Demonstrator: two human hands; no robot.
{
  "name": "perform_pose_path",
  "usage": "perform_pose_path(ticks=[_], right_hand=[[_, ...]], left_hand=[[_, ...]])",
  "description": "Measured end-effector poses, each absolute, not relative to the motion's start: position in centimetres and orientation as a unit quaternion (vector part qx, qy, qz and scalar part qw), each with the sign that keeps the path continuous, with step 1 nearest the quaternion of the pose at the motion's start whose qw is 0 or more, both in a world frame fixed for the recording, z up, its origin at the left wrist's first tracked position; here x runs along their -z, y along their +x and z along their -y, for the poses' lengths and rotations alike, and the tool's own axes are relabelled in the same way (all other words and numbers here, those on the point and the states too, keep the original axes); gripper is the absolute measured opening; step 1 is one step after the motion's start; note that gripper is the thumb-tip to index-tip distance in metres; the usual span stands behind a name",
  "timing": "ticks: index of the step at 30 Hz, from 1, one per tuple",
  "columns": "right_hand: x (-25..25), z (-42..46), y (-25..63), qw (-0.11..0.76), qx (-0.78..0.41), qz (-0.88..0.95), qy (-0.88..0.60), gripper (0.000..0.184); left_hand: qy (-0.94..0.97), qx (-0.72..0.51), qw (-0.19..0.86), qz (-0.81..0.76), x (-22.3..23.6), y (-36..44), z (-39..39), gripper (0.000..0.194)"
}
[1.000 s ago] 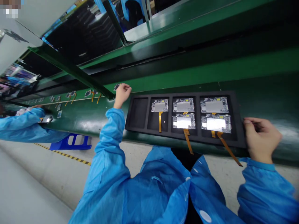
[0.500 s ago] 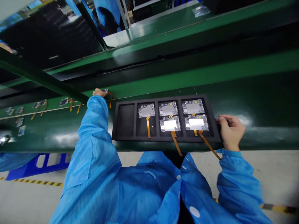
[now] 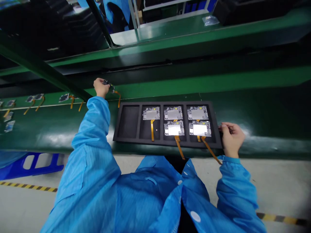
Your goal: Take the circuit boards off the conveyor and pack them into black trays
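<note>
A black compartment tray point(image 3: 128, 138) lies on the green conveyor belt point(image 3: 255, 106) in front of me. It holds several small circuit boards point(image 3: 174, 114) with orange flex cables; its leftmost compartment is empty. My left hand point(image 3: 100, 86) is stretched out to the upper left of the tray, closed on a small circuit board point(image 3: 108, 84) with an orange cable point(image 3: 118, 96) hanging from it. My right hand point(image 3: 230, 137) grips the tray's right edge with curled fingers.
More circuit boards point(image 3: 65, 97) with orange cables lie along the belt to the left. A green frame beam point(image 3: 43, 69) crosses above them. A blue pallet point(image 3: 29, 165) sits on the floor at left, by a yellow-black floor stripe point(image 3: 26, 187). Another person in blue stands behind the line.
My left hand reached to the belt beyond the tray, closed on a circuit board and has lifted it slightly. The view shifted right, so the worker at left is out of view. My right hand stayed on the tray.
</note>
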State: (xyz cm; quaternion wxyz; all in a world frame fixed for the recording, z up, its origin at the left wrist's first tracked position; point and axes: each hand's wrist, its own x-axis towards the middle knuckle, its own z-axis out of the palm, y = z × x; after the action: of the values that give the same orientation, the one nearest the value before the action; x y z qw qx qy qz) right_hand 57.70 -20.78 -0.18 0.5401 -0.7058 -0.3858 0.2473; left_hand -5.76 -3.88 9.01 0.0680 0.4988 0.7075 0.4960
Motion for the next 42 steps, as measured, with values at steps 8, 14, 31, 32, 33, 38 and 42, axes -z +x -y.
perform_pose_path(ticks=[8,14,31,32,33,38,42], right_hand=[[-9.8,22.2,54.1,0.663,-0.137,0.453,-0.580,0.022],[-17.5,27.2,46.7,0.480,-0.212,0.743,-0.416,0.017],[-14.3,30.6,46.3,0.495,-0.368,0.672,-0.410,0.014],[-14.1,30.7,46.5,0.488,-0.387,0.669,-0.405,0.018],[-13.9,30.8,46.7,0.483,-0.402,0.665,-0.403,0.021],[-13.0,31.1,46.5,0.483,-0.464,0.613,-0.419,0.034],[-12.6,31.3,46.0,0.457,-0.509,0.601,-0.413,0.038]], left_hand=[[0.502,-0.573,0.091,-0.642,-13.7,7.9,16.9,0.047],[0.490,-0.691,0.112,-0.520,-12.7,19.5,27.1,0.049],[0.554,-0.703,0.255,-0.366,-11.2,27.6,32.8,0.024],[0.558,-0.699,0.266,-0.360,-11.1,27.4,33.0,0.023],[0.559,-0.692,0.278,-0.362,-11.0,27.3,33.2,0.023],[0.546,-0.581,0.397,-0.454,-10.1,26.1,34.7,0.041],[0.525,-0.524,0.467,-0.482,-9.3,25.5,35.8,0.041]])
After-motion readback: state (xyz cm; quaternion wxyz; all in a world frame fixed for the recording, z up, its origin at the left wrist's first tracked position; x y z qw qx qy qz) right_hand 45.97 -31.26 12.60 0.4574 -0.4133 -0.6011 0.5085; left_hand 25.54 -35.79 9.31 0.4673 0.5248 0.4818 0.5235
